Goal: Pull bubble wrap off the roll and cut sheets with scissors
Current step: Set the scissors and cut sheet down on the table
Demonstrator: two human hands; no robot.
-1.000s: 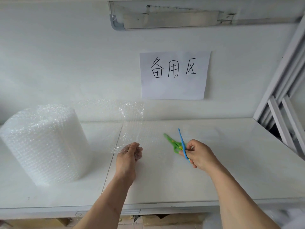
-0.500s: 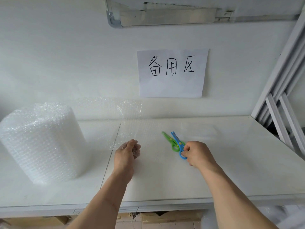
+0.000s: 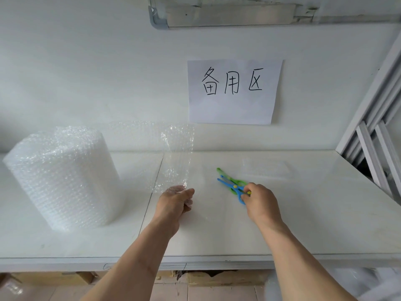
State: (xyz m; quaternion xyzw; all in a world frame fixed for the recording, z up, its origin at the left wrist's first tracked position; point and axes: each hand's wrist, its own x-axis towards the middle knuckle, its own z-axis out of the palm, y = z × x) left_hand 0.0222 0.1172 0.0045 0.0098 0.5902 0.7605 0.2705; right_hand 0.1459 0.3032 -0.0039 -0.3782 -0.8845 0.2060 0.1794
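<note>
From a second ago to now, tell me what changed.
The right hand lowered the blue scissors, raised a second ago, down beside the green scissors on the table, fingers on the handle. The left hand kept pinching the bubble wrap pulled off the roll; roll and sign stayed put.

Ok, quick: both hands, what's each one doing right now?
Left hand: closed, pinching the lower edge of the pulled-out bubble wrap sheet.
Right hand: closed on the blue scissors, beside the green scissors.
</note>
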